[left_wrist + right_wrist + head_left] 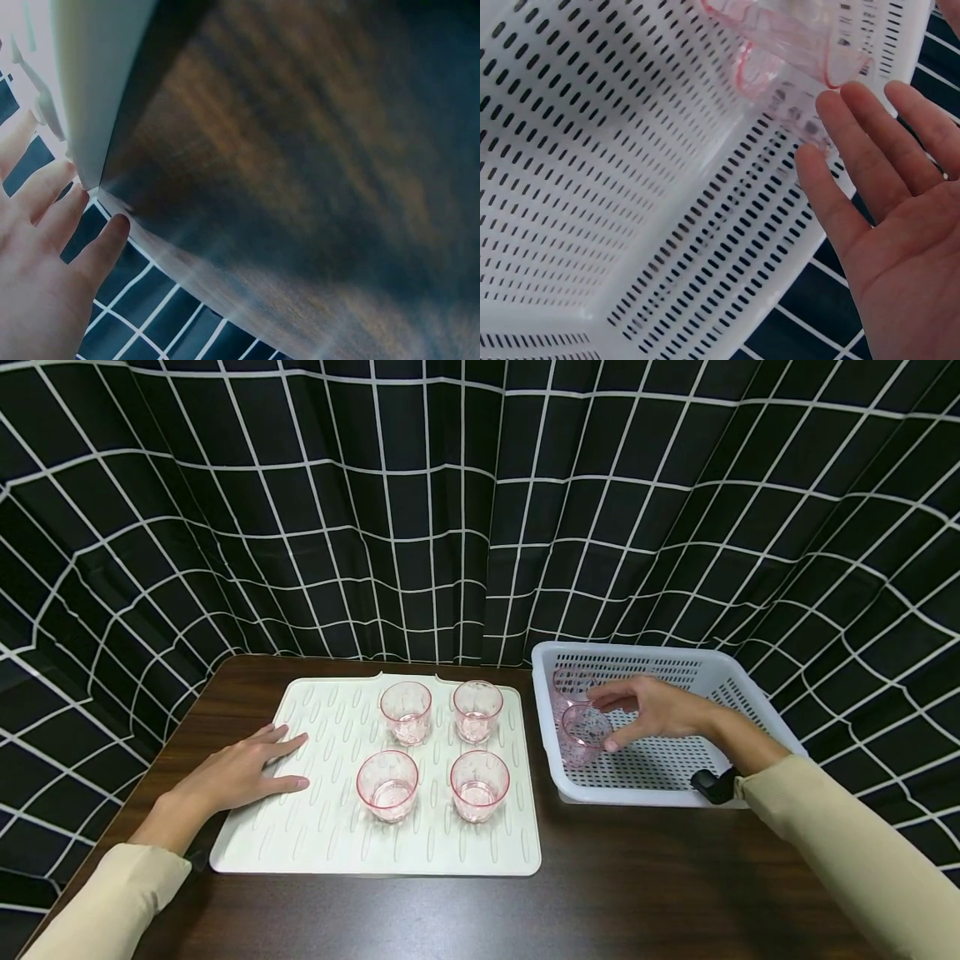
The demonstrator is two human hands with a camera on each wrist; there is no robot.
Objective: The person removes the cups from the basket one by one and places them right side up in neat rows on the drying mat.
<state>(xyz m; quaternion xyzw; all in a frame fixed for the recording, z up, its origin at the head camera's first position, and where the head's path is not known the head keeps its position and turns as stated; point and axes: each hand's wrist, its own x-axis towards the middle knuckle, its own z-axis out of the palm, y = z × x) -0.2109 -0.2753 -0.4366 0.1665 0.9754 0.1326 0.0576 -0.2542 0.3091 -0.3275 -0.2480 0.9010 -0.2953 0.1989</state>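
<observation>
In the head view, my left hand [243, 768] rests with its fingers spread on the left edge of a white ridged drying mat [315, 827]. Four-sided in layout, several clear glasses with pink rims stand upright on the mat, among them a front left glass [387, 787] and a front right glass [480, 787]. My right hand [660, 710] reaches into a white perforated basket [675, 768], thumb and fingers apart around a pink-rimmed glass [587, 731]. The right wrist view shows its fingers [870, 150] fairly straight beside the glasses; firm contact is unclear. Another glass [573, 681] lies behind, partly hidden.
The basket stands on the dark wooden table [637, 877], right of the mat. A black curtain with a white grid [480, 510] hangs behind and at both sides. Two more glasses, a left one [406, 712] and a right one [477, 710], form the mat's back row.
</observation>
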